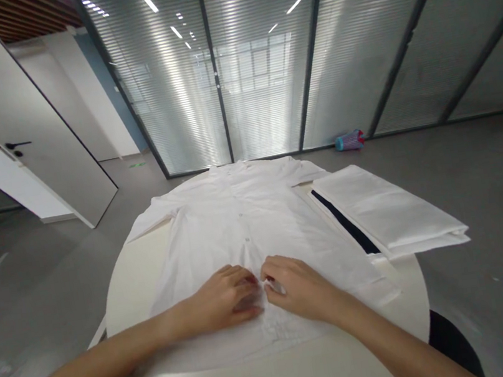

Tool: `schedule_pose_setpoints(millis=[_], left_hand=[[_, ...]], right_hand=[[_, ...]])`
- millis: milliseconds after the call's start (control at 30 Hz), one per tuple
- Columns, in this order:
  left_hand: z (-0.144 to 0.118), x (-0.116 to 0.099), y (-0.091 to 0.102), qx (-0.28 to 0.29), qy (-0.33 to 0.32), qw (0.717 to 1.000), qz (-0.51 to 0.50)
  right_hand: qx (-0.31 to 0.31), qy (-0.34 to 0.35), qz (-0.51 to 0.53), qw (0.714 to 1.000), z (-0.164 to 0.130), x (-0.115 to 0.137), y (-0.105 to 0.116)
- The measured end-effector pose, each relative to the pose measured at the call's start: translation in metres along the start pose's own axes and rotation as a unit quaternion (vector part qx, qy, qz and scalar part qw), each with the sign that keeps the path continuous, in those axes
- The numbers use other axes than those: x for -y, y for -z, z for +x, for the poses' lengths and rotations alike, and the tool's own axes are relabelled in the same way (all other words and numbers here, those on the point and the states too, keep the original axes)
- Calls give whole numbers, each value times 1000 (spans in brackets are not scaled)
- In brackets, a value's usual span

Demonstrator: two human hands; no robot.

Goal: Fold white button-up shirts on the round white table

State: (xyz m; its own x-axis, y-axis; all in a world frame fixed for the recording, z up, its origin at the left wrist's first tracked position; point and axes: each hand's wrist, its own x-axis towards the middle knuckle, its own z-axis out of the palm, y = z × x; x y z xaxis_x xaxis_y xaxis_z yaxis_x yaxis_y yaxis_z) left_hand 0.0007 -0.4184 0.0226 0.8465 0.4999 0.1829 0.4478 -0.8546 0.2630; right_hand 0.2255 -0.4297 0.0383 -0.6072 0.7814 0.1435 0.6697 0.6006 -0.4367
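A white buttoned garment (248,227) lies spread flat on a round white table (128,282), collar at the far edge, hem towards me. My left hand (227,298) and my right hand (295,289) rest side by side on its lower front, fingertips meeting at the button strip. Both hands pinch the cloth at the strip, near the bottom button. A row of small buttons (246,239) runs up the middle beyond my fingers. One short sleeve (152,222) lies out to the left.
A stack of folded white cloth (386,206) sits on the table's right side, overhanging the edge, with a dark strip beneath it. A glass partition with blinds (261,61) stands behind. A small blue and pink object (349,140) lies on the grey floor.
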Motion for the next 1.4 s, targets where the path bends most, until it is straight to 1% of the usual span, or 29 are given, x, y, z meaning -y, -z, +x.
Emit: schedule_pose_setpoints(millis=[67,133,233,300,367,400,467,533,567,600,667,733,767,833,900,967,1033,1100,1167,1267,1333,1400], left_hand=[[-2,-11,-7,0,-9,1000,18],[-3,-18,-13,1,-16,999,29],[-8,-26,-16,-4,-21,999,28],[-14,-30,-14,-6,-27,1000,12],[-20,-30,-10,-26,-28,999,-8],[-22,-28,-6,-45,-24,999,-15],[-19,-19,1,-105,1,994,-14],[-8,0,8,-162,43,986,-5],[1,11,10,-177,59,982,-2],[12,24,11,-179,69,981,0],[34,48,7,-149,70,986,11],[50,67,-3,-88,77,992,36],[55,73,-9,-53,89,993,49],[55,77,-20,9,113,991,67],[49,73,-27,43,121,989,78],[43,68,-27,45,115,988,89],[46,67,-20,32,108,989,96],[63,73,-9,9,117,989,93],[97,85,2,-26,143,986,80],[171,109,11,-80,172,980,54],[223,123,8,-84,174,980,47],[268,135,1,-77,178,979,55]], right_hand=[[-17,9,21,1000,0,4,1],[-13,32,20,999,0,6,0],[20,58,3,998,-2,6,-4],[47,58,-3,997,-2,7,-5],[73,55,-7,996,-2,8,-7],[84,58,-10,995,-3,9,-8],[97,70,-18,993,-4,10,-9],[100,81,-21,991,-5,10,-9],[100,84,-17,991,-5,9,-9],[101,84,-6,991,-5,9,-8],[101,81,26,991,-4,7,-5],[93,68,54,992,-3,4,-1],[85,58,60,993,-3,3,1],[75,40,55,995,-2,2,4],[85,33,44,995,-2,0,4],[103,39,34,993,-3,-1,3],[111,47,23,992,-5,-1,-1],[105,50,8,993,-7,-1,-5],[94,53,-4,994,-7,0,-9],[91,62,-1,994,-6,0,-12],[96,64,14,993,-5,-3,-12],[95,68,31,993,-4,-6,-13]])
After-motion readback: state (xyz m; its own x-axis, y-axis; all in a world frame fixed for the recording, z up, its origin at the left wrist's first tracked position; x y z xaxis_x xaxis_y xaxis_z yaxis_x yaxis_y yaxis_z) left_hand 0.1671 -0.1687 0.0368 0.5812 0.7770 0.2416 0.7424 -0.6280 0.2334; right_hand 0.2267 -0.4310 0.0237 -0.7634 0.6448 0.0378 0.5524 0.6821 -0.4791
